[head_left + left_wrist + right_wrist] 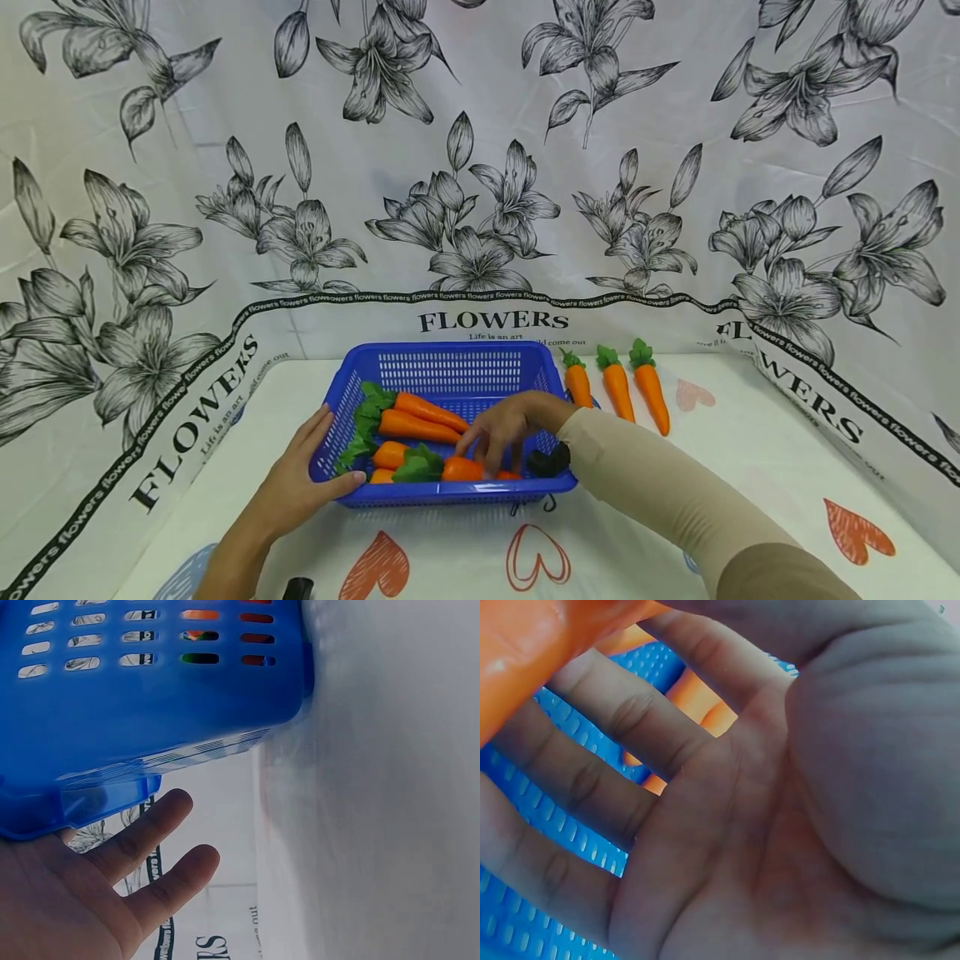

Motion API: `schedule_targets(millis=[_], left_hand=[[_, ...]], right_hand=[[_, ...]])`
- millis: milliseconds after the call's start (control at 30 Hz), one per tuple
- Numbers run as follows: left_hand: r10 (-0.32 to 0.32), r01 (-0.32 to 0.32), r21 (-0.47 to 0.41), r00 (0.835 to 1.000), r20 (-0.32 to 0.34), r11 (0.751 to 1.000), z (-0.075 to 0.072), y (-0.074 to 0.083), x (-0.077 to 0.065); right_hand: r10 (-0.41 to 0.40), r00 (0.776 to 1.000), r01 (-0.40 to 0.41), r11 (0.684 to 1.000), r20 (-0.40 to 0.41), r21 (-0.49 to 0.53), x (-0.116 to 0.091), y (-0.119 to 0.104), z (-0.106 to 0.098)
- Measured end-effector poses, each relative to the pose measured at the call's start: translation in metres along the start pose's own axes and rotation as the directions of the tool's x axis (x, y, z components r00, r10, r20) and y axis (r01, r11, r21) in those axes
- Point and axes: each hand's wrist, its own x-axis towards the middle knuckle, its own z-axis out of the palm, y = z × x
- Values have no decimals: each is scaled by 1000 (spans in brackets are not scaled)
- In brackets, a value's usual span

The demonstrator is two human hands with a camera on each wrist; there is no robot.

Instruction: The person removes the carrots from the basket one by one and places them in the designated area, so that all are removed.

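A blue plastic basket stands on the table with several orange toy carrots in it, their green leaves toward the left. My right hand reaches down into the basket and grips a carrot near the front wall. In the right wrist view that carrot lies between the thumb side and the fingers. My left hand rests against the basket's left front corner, thumb at the front rim. Its other fingers are straight and spread in the left wrist view.
Three carrots lie in a row on the table right of the basket. A dark object sits in the basket's right front corner, partly hidden by the sleeve. A flower-printed cloth hangs behind. A small black item shows at the front edge.
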Motion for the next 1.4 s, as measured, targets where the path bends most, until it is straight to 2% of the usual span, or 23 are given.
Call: schedule_targets(millis=[433,600,833,1200,1400], left_hand=[[32,-32,8,999,-4,999,-2,1,3],[21,-21,16,1000,4,1000,-2,2,3],[7,-7,26,1000,6,1000,-6,1,3],[10,-11,12,1000,16,1000,-5,1,1],[5,-5,8,1000,19,1000,-2,1,3]], right_hand=[[-141,988,150,978,-70,148,-3,5,-10],[-211,971,232,948,-115,216,-4,7,-15],[-287,931,350,877,-225,328,-2,6,-23],[-335,900,417,850,-280,323,-2,9,-25],[-325,887,429,843,-329,324,-7,11,-23]])
